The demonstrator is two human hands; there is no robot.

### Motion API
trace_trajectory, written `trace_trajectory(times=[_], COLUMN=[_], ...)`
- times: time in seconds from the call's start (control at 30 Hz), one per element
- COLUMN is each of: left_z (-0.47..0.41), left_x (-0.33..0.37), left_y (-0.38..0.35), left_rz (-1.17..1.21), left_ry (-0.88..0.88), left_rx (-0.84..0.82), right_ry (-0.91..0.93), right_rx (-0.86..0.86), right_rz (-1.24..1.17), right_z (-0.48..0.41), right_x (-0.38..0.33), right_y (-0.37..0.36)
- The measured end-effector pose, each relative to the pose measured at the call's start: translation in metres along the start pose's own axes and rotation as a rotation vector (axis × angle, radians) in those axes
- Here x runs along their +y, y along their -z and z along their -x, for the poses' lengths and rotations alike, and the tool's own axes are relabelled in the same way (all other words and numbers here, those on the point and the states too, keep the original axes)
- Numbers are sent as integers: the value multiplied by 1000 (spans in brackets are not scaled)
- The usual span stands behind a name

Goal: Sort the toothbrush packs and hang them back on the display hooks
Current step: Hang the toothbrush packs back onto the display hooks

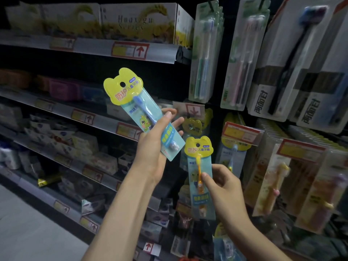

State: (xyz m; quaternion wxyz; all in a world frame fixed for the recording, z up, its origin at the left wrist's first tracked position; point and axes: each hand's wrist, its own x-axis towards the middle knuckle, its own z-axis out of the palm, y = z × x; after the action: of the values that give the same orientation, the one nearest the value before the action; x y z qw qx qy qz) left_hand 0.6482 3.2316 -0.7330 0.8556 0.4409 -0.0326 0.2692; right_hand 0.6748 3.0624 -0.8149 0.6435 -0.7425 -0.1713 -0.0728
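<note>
Two packs are in hand, neither on a hook. The left hand (156, 147) grips the blue toothbrush pack (131, 97) by its lower end, with the card tilted toward 11 o'clock. The right hand (224, 187) pinches the orange toothbrush pack (199, 151) mid-card, at 5 o'clock from the blue one. Held so low, the blue pack may swing and its hole miss the hook. The hook carrying the hanging yellow-topped pack (194, 127), at 2 o'clock from the left hand, is lost in darkness. Shelf goods at 9 o'clock are blurred.
</note>
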Motion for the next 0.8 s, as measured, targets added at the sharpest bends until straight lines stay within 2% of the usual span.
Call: trace_trajectory(times=[0.2,0.6,0.8], left_z=[-1,2,2], left_x=[5,9,10], left_y=[1,-3,-3], left_rz=[-142,-92,-113], left_ry=[-57,-24,-15], left_rx=[-31,-10,2], right_ry=[44,-4,-63], right_rx=[9,35,102], right_rz=[4,36,58], right_z=[-18,-53,-64], right_x=[-10,-20,-12], right_y=[-12,-32,-40])
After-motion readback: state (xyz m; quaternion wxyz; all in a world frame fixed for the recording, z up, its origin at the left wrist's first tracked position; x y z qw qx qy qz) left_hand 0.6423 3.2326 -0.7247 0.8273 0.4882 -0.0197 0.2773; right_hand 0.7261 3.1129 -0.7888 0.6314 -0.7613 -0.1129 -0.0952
